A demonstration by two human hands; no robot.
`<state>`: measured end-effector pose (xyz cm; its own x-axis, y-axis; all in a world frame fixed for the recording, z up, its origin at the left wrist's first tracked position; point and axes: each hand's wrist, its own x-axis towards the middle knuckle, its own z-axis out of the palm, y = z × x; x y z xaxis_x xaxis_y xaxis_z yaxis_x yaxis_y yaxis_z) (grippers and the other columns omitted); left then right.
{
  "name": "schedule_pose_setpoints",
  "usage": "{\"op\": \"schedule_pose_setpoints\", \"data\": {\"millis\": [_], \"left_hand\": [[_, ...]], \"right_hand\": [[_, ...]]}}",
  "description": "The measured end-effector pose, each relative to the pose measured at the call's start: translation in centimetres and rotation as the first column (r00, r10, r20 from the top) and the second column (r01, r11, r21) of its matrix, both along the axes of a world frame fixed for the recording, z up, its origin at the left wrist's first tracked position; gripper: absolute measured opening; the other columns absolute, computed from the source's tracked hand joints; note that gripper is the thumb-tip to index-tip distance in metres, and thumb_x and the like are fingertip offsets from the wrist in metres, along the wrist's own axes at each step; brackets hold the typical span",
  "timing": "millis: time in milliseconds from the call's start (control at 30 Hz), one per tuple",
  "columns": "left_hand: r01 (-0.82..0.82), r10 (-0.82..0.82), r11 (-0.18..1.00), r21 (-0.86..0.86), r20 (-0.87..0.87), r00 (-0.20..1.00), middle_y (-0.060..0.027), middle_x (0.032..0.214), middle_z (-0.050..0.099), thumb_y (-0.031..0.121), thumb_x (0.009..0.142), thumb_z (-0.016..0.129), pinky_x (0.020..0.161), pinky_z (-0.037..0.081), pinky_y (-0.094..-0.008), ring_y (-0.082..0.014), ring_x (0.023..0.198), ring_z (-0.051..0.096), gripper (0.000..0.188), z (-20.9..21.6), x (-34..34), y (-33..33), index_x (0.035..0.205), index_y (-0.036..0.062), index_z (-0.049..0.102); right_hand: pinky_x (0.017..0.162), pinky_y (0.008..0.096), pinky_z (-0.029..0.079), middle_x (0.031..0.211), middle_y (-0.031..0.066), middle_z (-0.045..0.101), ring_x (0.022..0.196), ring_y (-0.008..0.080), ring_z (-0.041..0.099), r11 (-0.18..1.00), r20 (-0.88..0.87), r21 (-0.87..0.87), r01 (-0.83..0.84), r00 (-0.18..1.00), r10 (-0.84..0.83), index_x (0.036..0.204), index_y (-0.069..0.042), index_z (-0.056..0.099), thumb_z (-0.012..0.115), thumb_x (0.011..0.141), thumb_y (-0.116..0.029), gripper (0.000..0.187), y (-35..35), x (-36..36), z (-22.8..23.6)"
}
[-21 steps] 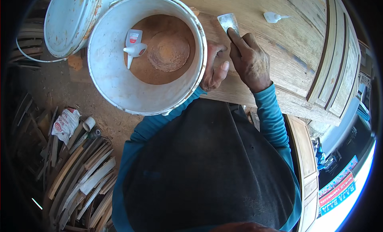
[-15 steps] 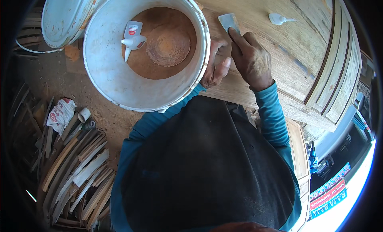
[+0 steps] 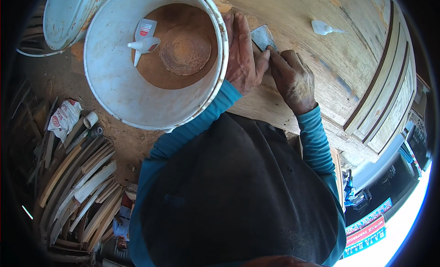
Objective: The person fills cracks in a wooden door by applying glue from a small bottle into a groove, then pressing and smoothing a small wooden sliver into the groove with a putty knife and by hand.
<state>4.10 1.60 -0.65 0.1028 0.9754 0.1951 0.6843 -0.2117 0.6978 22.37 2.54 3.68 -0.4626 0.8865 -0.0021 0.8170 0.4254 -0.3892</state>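
Observation:
My right hand [image 3: 294,79] is closed on a flat metal scraper [image 3: 263,36], whose wide blade lies on or just over the pale wooden panel [image 3: 316,60]. To its left, my left hand [image 3: 242,60] rests on the wood with fingers stretched out and its thumb reaching toward the scraper. Close beside that hand stands a white bucket [image 3: 103,79], partly covering the left sleeve. Brown powder [image 3: 156,76] covers its bottom, with small white glue bottles [image 3: 146,44] and a round dusty disc [image 3: 185,51] inside.
Another small glue bottle [image 3: 322,27] lies on the panel at far right. A second white bucket or lid [image 3: 66,24] is at upper left. Curved wood offcuts [image 3: 87,189] and a white plastic bag [image 3: 65,120] lie on the floor at left.
My left hand has gone from curled beside the bucket rim to flat on the wood, fingers extended. The right hand still grips the scraper, its blade slightly lower. The whole view has shifted a little.

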Motion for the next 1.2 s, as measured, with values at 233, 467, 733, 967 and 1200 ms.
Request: {"op": "schedule_pose_setpoints", "data": {"millis": [233,467,733,967,1200], "left_hand": [[-0.041,0.041,0.999,0.0,-0.044,0.998,-0.042,0.153,0.033,0.021,0.097,0.067,0.118,0.032,-0.0627,-0.0583,0.14,0.039,0.088,-1.0,0.4,0.9,0.16,-0.0109,0.015],[0.005,-0.005,1.0,-0.004,-0.097,0.995,-0.038,0.152,0.039,0.016,0.096,0.064,0.119,0.029,-0.0631,-0.0532,0.144,0.039,0.084,-0.9,0.1,1.1,0.161,-0.0082,0.017],[0.08,-0.074,0.995,-0.054,0.097,0.992,-0.0374,0.154,0.04,0.008,0.092,0.067,0.12,0.036,-0.0551,-0.0543,0.145,0.04,0.083,2.4,-1.6,-2.0,0.161,-0.0067,0.024],[0.026,-0.031,0.997,0.069,0.061,0.998,-0.0331,0.147,0.051,0.008,0.091,0.067,0.117,0.041,-0.0535,-0.0493,0.138,0.05,0.07,1.0,-1.4,-3.1,0.153,-0.0084,0.039],[0.092,-0.097,0.988,0.122,0.034,0.995,-0.0323,0.148,0.05,0.01,0.09,0.068,0.119,0.038,-0.0547,-0.0501,0.14,0.047,0.07,0.0,-1.7,-3.6,0.151,-0.0094,0.04]], "right_hand": [[0.074,0.0398,0.058,0.096,0.0049,0.062,0.086,0.0265,0.067,1.0,-0.026,-0.018,-0.026,0.999,0.026,0.13,-0.014,0.069,0.072,0.085,-0.011,0.046,1.3,-0.2,-0.7],[0.075,0.0425,0.058,0.096,0.0064,0.063,0.088,0.028,0.068,0.999,-0.078,-0.003,-0.045,0.996,0.045,0.131,-0.014,0.069,0.073,0.086,-0.012,0.045,2.6,-1.2,-1.2],[0.068,0.0413,0.056,0.092,0.0062,0.062,0.082,0.0266,0.067,0.987,-0.096,0.149,0.062,0.994,-0.048,0.127,-0.016,0.073,0.077,0.09,-0.012,0.037,3.8,-0.9,2.7],[0.068,0.0346,0.058,0.1,0.0068,0.07,0.084,0.0196,0.071,0.919,-0.105,0.372,-0.133,0.977,0.184,0.128,-0.015,0.077,0.084,0.086,-0.008,0.043,4.9,-2.7,10.9],[0.069,0.0321,0.06,0.098,0.0074,0.071,0.085,0.0197,0.072,0.868,0.111,0.458,-0.19,0.981,0.156,0.125,-0.013,0.078,0.083,0.087,-0.007,0.039,5.7,-2.4,16.0]]}}
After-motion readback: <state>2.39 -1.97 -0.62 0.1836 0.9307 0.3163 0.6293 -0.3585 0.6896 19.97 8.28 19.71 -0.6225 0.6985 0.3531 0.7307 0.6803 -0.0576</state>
